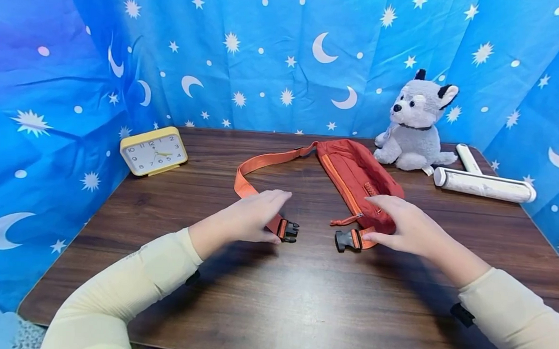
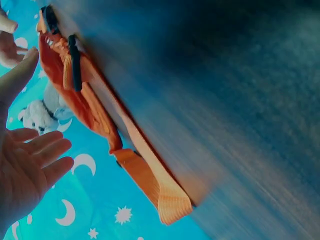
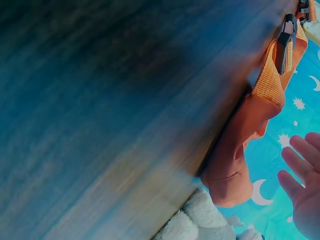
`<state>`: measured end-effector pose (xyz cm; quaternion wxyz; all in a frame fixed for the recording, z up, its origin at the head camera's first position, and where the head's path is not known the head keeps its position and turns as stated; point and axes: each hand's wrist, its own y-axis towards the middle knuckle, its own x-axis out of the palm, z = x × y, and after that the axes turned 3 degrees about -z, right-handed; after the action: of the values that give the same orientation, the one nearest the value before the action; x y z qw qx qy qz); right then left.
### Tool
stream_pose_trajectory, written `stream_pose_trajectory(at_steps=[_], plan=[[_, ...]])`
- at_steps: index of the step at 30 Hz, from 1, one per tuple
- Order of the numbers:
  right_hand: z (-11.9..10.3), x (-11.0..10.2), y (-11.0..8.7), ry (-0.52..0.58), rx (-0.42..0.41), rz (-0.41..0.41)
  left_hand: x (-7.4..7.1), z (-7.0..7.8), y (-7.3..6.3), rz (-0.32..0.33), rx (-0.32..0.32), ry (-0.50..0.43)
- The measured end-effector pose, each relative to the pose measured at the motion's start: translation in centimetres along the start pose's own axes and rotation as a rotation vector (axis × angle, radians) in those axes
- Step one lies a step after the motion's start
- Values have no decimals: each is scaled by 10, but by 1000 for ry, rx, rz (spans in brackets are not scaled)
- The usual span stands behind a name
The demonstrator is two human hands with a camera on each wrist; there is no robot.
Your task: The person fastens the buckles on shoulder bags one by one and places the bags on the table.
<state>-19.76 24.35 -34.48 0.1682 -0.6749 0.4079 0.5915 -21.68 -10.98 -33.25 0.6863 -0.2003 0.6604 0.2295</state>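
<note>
I see the red bag (image 1: 355, 170) right of centre in the head view, its long axis slanting from upper left to lower right. I judge it light, soft and floppy, not fragile; I'd pinch the stiff prong buckle (image 1: 289, 231), pointing right, and the socket buckle (image 1: 347, 240), pointing left, rather than the limp strap (image 1: 271, 159). The left hand (image 1: 249, 217) and right hand (image 1: 411, 226) both have fingers loosely extended, thumbs apart, gripping nothing.

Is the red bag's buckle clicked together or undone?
Undone: its pronged half and socket half are apart, with a gap between them.
</note>
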Motion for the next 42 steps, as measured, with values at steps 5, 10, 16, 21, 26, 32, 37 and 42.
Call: stream_pose_trajectory(at_steps=[5,10,16,21,26,32,37,42], plan=[[-2,3,1,-8,-12,0,6,1,2,-31,19,42],[-5,7,2,-32,-16,-5,11,1,4,-40,18,47],[-5,11,3,-39,-70,14,13,0,5,-48,15,91],[-4,15,4,-19,-106,13,13,1,7,-62,-2,118],[-4,18,6,-8,-154,12,14,3,8,-59,2,125],[-4,23,7,-16,-157,-36,15,4,9,-83,13,109],[-5,23,7,-15,-128,-68,16,4,10,-95,15,105],[-6,23,7,-15,-123,-88,18,5,12,-105,3,99]])
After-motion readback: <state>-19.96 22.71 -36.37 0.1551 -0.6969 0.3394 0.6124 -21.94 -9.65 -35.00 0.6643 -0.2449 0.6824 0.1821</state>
